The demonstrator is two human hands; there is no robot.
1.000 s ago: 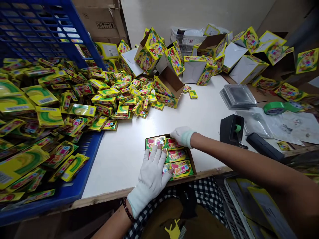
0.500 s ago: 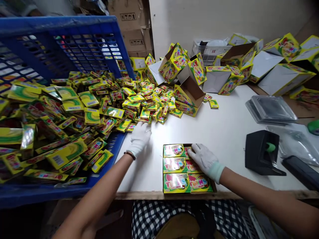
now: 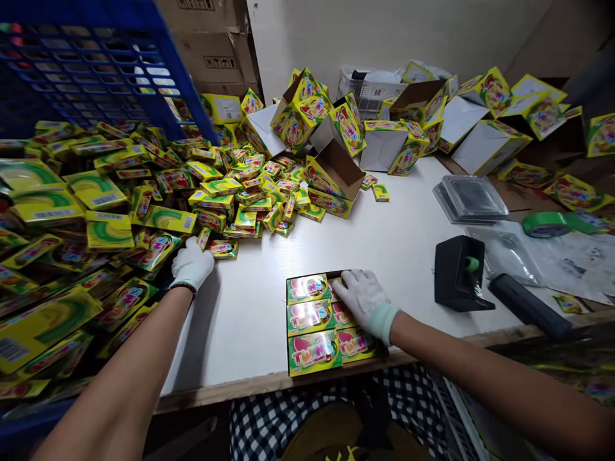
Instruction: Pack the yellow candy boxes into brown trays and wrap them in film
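Note:
My left hand point(image 3: 192, 264), in a white glove, is at the near edge of the pile of small yellow candy boxes point(image 3: 211, 202). Its fingers are closed on a small candy box point(image 3: 204, 239) that stands tilted between them. Beside it another candy box point(image 3: 225, 249) lies on the table. In front of me an open display carton point(image 3: 287, 326) holds several larger TWINS candy packs point(image 3: 313, 351) in two columns. My right hand point(image 3: 364, 298), gloved too, lies with fingers stretched over the packs in the carton's far right part, partly hiding them.
A blue plastic crate point(image 3: 185, 89) lies at the left, with candy boxes spilling from it. Empty display cartons point(image 3: 331, 179) stand along the back. On the right are a black tape dispenser point(image 3: 449, 272), clear plastic trays point(image 3: 473, 198) and green tape point(image 3: 548, 224).
The view has swung to the right. My left hand has moved left along the pile's edge and closed on a small candy box. My right hand stays on the packs in the carton.

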